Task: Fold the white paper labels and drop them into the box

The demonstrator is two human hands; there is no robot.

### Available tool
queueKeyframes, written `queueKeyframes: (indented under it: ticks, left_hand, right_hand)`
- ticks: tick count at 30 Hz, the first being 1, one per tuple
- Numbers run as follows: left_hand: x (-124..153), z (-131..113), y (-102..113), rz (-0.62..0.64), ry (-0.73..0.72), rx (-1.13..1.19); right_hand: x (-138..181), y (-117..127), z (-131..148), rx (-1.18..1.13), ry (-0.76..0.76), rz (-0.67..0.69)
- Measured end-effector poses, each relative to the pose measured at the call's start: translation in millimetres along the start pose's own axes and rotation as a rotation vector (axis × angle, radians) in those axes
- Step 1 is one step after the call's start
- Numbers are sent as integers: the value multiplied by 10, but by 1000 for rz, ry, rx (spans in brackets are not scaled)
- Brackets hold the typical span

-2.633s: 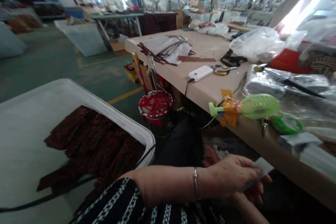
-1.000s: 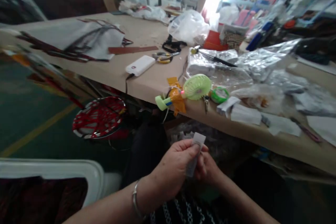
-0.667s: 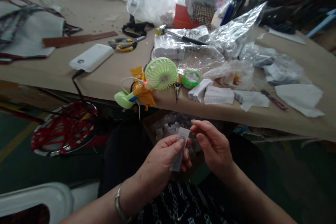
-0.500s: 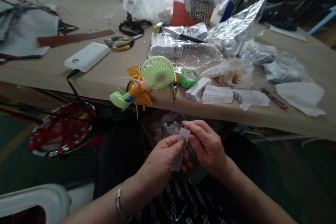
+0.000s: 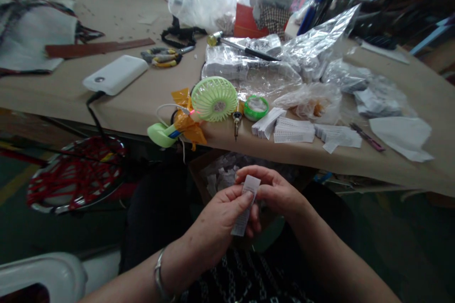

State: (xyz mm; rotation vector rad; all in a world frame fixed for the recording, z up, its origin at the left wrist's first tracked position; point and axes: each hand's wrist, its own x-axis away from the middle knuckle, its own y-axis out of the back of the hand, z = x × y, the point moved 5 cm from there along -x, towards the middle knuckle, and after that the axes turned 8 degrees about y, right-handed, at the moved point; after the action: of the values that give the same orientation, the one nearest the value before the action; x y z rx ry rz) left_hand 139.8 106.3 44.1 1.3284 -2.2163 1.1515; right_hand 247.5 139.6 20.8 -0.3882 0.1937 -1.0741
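Observation:
My left hand (image 5: 227,210) pinches a narrow white printed label (image 5: 243,215) between thumb and fingers, above my lap. At the label's upper end is my right hand (image 5: 279,190), its thumb at the right edge and its fingers curled behind. The exact contact there is partly hidden. Below the table edge, behind my hands, a box (image 5: 199,180) holds many small pale label pieces (image 5: 224,176). Stacks of similar printed labels (image 5: 293,130) lie fanned along the table's front edge.
A green fan (image 5: 213,99) is taped at the table edge, beside a pointed soldering-type tool (image 5: 237,123) and a round green tin (image 5: 256,107). A white power bank (image 5: 115,75), pliers (image 5: 165,57), tweezers (image 5: 368,137) and plastic bags (image 5: 202,0) also lie on the table (image 5: 46,99).
My right hand has moved left, its fingers reaching over behind the label's top. My left hand still holds the label. The view has shifted slightly.

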Motion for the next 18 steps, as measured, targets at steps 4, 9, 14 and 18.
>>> queueKeyframes:
  ticks: [4,9,14,18]
  left_hand:
    - [-6,58,36,36,27,-18]
    - [-10,73,74,18,49,-27]
    - [-26,76,82,15,65,-12]
    - [-44,68,99,37,37,-2]
  right_hand:
    - [-82,-64,-24,-79,-31,97]
    - [-132,-154,-31,-188,-2,151]
    - [-132,-139,-62,-179,-5,153]
    - [-116,-97,-50,-47,-10,80]
